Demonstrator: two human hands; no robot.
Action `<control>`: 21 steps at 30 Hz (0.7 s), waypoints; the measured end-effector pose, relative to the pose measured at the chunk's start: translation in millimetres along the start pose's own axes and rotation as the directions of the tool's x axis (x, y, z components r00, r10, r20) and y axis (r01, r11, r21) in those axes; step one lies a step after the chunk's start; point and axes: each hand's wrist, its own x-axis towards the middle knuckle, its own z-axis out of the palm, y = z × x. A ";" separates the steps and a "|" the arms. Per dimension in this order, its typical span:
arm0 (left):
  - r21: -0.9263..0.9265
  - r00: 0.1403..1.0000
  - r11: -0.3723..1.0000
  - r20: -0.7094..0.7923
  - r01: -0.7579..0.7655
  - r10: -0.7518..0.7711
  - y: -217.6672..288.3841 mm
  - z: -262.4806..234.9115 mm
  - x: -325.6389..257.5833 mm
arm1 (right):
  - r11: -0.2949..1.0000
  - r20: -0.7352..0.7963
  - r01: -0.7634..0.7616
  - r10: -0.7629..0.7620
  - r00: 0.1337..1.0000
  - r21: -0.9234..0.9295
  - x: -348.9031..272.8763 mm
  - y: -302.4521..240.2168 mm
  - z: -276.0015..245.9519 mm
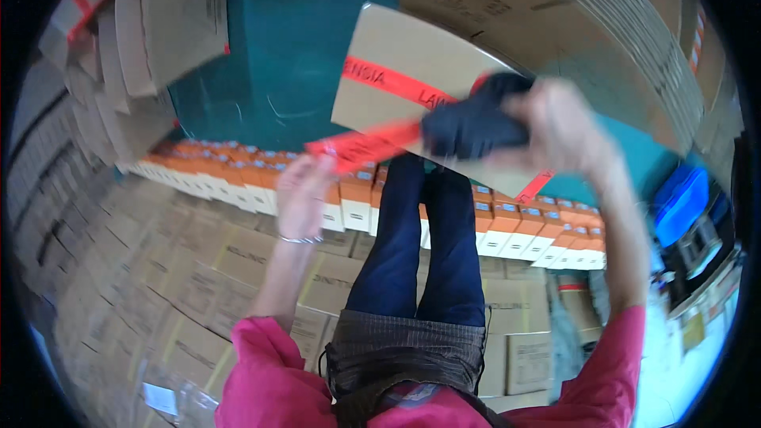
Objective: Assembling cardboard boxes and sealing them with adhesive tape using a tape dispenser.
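Note:
My right hand (561, 125), blurred by motion, is wrapped round a black tape dispenser (472, 125). A strip of red printed tape (361, 149) runs from the dispenser toward the left. Its far end is pinched between the fingers of my left hand (304, 189), which has a bracelet at the wrist. Under the dispenser lies a tan cardboard box (379, 38), tilted, on a dark green surface (309, 40). A band of red tape (392, 82) crosses the box's face, and a short piece shows at its lower right corner. The dispenser hides part of the box.
A tall stack of flattened cardboard (626, 47) leans at the upper right. Taped cartons (186, 20) are piled at the left. Rows of orange and white boxes (519, 230) line the surface's near edge, with brown cartons (202, 277) behind my legs. A blue bin (682, 202) stands right.

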 end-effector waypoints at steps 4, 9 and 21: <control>-0.290 0.879 0.956 -0.466 -0.041 -0.103 -91.8 -141.4 65.3 | 0.797 -0.070 -0.168 0.157 0.985 -0.581 143.7 8.0 -69.0; -0.698 0.790 0.714 -0.401 0.064 -0.463 -207.2 -96.3 192.4 | 0.671 0.039 -0.147 0.254 0.966 -0.726 290.8 -10.5 26.6; 0.795 0.781 0.308 0.302 -0.523 0.546 -84.0 -16.7 193.3 | 0.667 -0.533 -0.428 0.745 0.401 0.610 21.1 24.9 130.1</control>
